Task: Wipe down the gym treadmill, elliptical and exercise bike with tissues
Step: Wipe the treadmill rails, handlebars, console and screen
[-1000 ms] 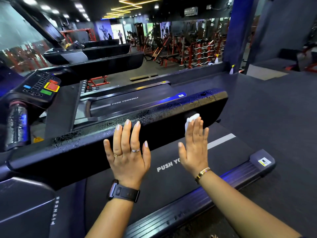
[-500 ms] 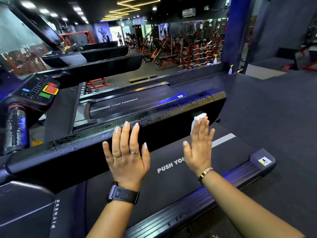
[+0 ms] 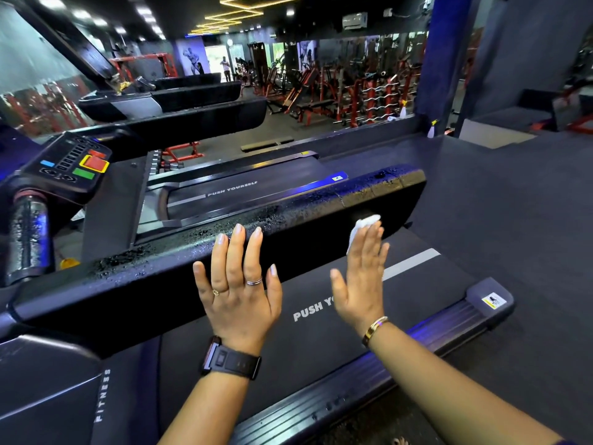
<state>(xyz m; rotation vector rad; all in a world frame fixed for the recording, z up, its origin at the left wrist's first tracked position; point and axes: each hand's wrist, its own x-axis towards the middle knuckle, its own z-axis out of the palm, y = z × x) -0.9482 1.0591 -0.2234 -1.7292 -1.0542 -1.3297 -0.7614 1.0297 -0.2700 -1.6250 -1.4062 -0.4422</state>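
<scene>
A black treadmill side rail [image 3: 305,232] runs across the view, its top speckled with water drops. My left hand [image 3: 239,284] lies flat against the rail's near face with straight fingers. My right hand [image 3: 364,271] is also flat, fingers straight, pressing a white tissue [image 3: 362,228] against the rail's face near its right end. The tissue shows above and to the left of my fingertips. Below the rail lies the treadmill belt [image 3: 321,332] with "PUSH YO" printed on it.
The console [image 3: 69,167] with coloured buttons and a bottle [image 3: 27,236] in a holder stand at left. Another treadmill [image 3: 244,187] lies beyond the rail. A spray bottle [image 3: 431,128] stands by the blue pillar. Red weight machines fill the background, where a person stands far off.
My right hand has slid the tissue rightwards along the rail's face. My left hand has stayed in the same spot on the rail.
</scene>
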